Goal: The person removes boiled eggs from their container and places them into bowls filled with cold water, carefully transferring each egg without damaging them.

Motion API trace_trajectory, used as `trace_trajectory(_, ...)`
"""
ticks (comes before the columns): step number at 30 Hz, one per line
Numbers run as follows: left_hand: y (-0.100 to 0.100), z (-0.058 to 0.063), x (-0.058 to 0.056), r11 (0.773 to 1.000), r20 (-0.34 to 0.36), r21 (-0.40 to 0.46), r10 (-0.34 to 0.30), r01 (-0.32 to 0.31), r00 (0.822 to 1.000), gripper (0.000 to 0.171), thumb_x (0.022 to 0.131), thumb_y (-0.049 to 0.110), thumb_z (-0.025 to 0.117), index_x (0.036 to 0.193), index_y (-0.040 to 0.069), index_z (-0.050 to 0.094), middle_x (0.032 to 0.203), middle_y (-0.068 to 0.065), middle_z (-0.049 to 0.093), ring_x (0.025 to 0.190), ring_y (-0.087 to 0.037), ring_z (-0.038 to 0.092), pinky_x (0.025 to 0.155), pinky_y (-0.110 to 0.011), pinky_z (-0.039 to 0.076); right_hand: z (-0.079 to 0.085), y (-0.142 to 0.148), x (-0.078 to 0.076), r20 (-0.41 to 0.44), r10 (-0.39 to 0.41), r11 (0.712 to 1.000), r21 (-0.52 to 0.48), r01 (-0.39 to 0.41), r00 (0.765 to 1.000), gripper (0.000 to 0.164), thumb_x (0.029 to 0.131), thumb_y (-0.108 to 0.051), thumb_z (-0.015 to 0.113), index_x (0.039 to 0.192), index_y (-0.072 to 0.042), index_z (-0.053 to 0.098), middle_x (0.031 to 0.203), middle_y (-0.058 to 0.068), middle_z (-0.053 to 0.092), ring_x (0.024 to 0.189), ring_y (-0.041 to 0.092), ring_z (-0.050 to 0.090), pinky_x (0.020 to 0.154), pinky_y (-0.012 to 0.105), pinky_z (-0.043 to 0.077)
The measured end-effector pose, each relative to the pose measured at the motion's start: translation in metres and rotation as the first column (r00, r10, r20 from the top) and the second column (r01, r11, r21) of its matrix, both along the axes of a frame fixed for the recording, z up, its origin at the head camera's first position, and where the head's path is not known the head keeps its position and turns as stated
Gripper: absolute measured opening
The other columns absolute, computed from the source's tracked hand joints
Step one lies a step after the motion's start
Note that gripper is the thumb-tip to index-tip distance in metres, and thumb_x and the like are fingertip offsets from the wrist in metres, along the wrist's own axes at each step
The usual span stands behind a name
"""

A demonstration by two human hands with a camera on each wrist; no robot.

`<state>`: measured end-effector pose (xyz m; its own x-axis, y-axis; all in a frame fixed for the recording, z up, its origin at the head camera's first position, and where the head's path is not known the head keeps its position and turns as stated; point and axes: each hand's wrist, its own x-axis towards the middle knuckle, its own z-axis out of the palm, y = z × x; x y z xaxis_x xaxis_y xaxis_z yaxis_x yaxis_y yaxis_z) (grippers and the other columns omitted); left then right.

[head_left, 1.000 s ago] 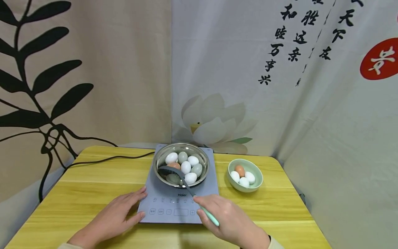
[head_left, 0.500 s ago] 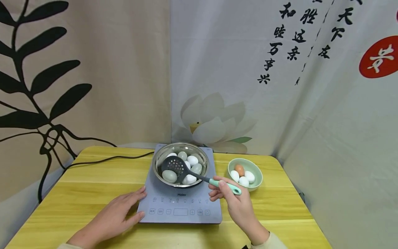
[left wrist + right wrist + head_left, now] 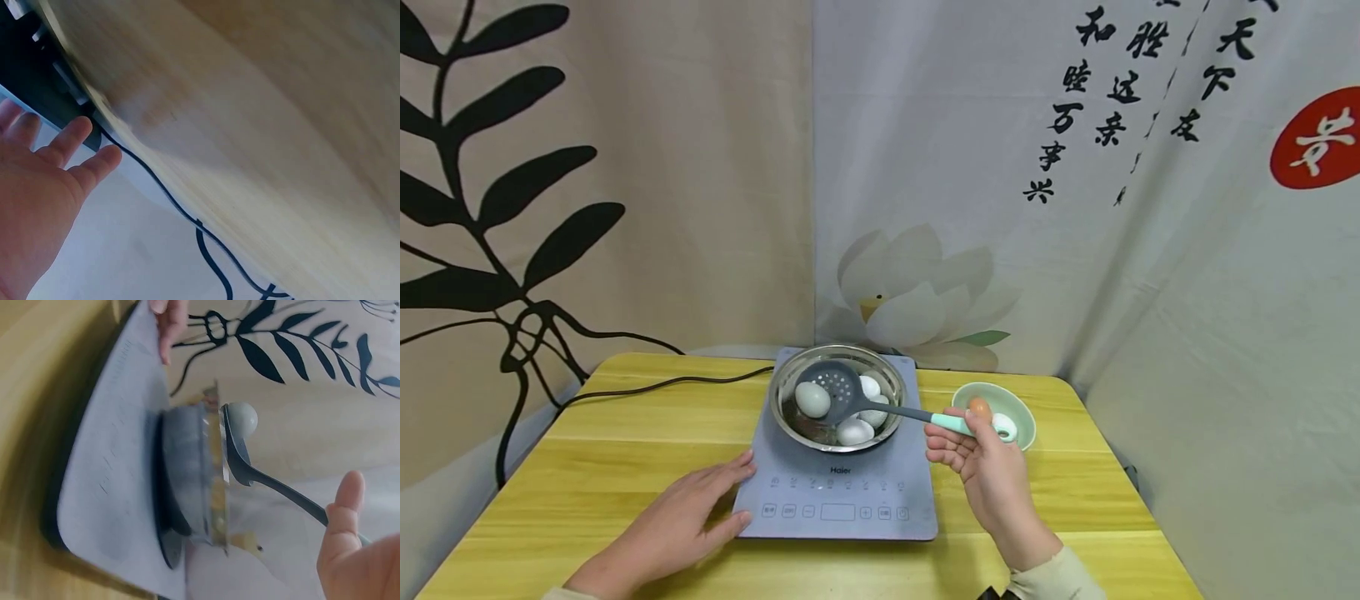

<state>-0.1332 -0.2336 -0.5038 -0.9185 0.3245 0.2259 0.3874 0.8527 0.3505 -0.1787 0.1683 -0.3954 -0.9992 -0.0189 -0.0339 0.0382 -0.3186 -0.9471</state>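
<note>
My right hand grips the mint-green handle of a grey slotted spoon. A pale greenish egg lies in the spoon's perforated head, which is raised above the steel pot. In the right wrist view the egg sits clear of the pot's rim. More eggs, such as a white egg, stay in the pot; the spoon hides part of them. At the left edge of the induction cooker, my left hand rests with fingers extended.
To the right of the cooker stands a light green bowl holding a brown egg and white ones, partly covered by my right hand. A black power cord runs leftward from the cooker across the wooden table.
The slotted spoon, earlier down among the eggs, has come up out of the pot with one egg on it. My right hand has risen and shifted right. The left hand stays put.
</note>
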Motion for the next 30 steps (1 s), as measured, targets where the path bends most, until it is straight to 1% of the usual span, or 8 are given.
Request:
trace_trajectory(4, 0.001, 0.001, -0.001, 1.0, 0.003, 0.0, 0.001, -0.001, 1.0, 0.062, 0.102, 0.06, 0.065, 0.15, 0.021, 0.063, 0.165, 0.003, 0.052, 0.141, -0.03, 0.062, 0.112, -0.057, 0.053, 0.011, 0.026, 0.0, -0.029, -0.018, 1.0, 0.001, 0.018, 0.999, 0.039, 0.117, -0.025, 0.04, 0.123, 0.001, 0.068, 0.097, 0.012, 0.083, 0.09, 0.02, 0.081, 0.081, 0.034, 0.068)
trace_trajectory(8, 0.001, -0.001, -0.001, 1.0, -0.019, 0.001, -0.004, 0.004, 1.0, 0.061, 0.102, 0.059, 0.066, 0.149, 0.02, 0.063, 0.165, 0.002, 0.052, 0.14, -0.03, 0.062, 0.111, -0.057, 0.054, 0.02, 0.065, 0.005, -0.062, -0.037, 0.999, 0.005, 0.037, 0.997, 0.04, 0.118, -0.028, 0.039, 0.119, -0.006, 0.073, 0.104, 0.011, 0.084, 0.094, 0.018, 0.081, 0.084, 0.031, 0.068)
trace_trajectory(12, 0.001, -0.003, -0.001, 1.0, -0.041, -0.003, -0.01, 0.01, 0.999, 0.061, 0.102, 0.058, 0.067, 0.149, 0.02, 0.064, 0.165, 0.002, 0.053, 0.14, -0.029, 0.063, 0.11, -0.056, 0.054, 0.023, 0.107, 0.013, -0.104, -0.103, 0.994, -0.038, 0.1, 0.989, 0.035, 0.116, -0.028, 0.046, 0.116, -0.008, 0.075, 0.105, 0.012, 0.084, 0.094, 0.019, 0.082, 0.084, 0.031, 0.068)
trace_trajectory(16, 0.0, -0.003, -0.001, 1.0, -0.056, -0.009, -0.014, 0.014, 0.998, 0.061, 0.101, 0.058, 0.067, 0.149, 0.02, 0.064, 0.164, 0.003, 0.053, 0.14, -0.027, 0.063, 0.11, -0.055, 0.054, 0.02, 0.14, 0.021, -0.128, -0.205, 0.978, -0.049, 0.2, 0.97, 0.032, 0.115, -0.027, 0.051, 0.116, -0.007, 0.076, 0.104, 0.014, 0.084, 0.091, 0.02, 0.083, 0.083, 0.033, 0.068)
trace_trajectory(20, -0.001, -0.002, 0.001, 1.0, -0.064, -0.012, -0.015, 0.014, 0.998, 0.06, 0.101, 0.056, 0.068, 0.149, 0.019, 0.064, 0.164, 0.002, 0.054, 0.139, -0.027, 0.063, 0.109, -0.054, 0.055, 0.014, 0.156, 0.025, -0.088, -0.325, 0.945, 0.011, 0.327, 0.942, 0.029, 0.113, -0.03, 0.055, 0.117, -0.009, 0.076, 0.101, 0.012, 0.084, 0.087, 0.019, 0.082, 0.083, 0.033, 0.068)
trace_trajectory(25, -0.001, -0.001, 0.001, 1.0, -0.059, -0.012, -0.014, 0.013, 0.998, 0.06, 0.101, 0.056, 0.068, 0.149, 0.019, 0.063, 0.164, 0.001, 0.053, 0.139, -0.028, 0.063, 0.109, -0.055, 0.055, 0.001, 0.155, 0.024, -0.039, -0.455, 0.882, 0.121, 0.456, 0.89, 0.026, 0.111, -0.032, 0.058, 0.121, -0.012, 0.072, 0.097, 0.007, 0.084, 0.083, 0.018, 0.081, 0.081, 0.032, 0.068)
trace_trajectory(27, 0.0, -0.001, 0.0, 1.0, -0.054, -0.018, -0.015, 0.014, 0.998, 0.061, 0.101, 0.056, 0.068, 0.149, 0.019, 0.063, 0.165, 0.001, 0.053, 0.14, -0.028, 0.063, 0.11, -0.055, 0.054, -0.004, 0.152, 0.025, -0.051, -0.486, 0.856, 0.172, 0.487, 0.872, 0.028, 0.111, -0.031, 0.057, 0.125, -0.009, 0.069, 0.095, 0.005, 0.084, 0.082, 0.016, 0.081, 0.081, 0.031, 0.068)
trace_trajectory(30, 0.001, -0.001, -0.001, 1.0, -0.048, -0.018, -0.018, 0.018, 0.999, 0.061, 0.102, 0.056, 0.068, 0.15, 0.019, 0.063, 0.165, 0.001, 0.052, 0.14, -0.028, 0.063, 0.11, -0.055, 0.055, -0.012, 0.146, 0.028, -0.102, -0.51, 0.822, 0.235, 0.519, 0.854, 0.035, 0.111, -0.03, 0.058, 0.132, -0.003, 0.066, 0.094, 0.002, 0.083, 0.081, 0.015, 0.081, 0.08, 0.03, 0.067)
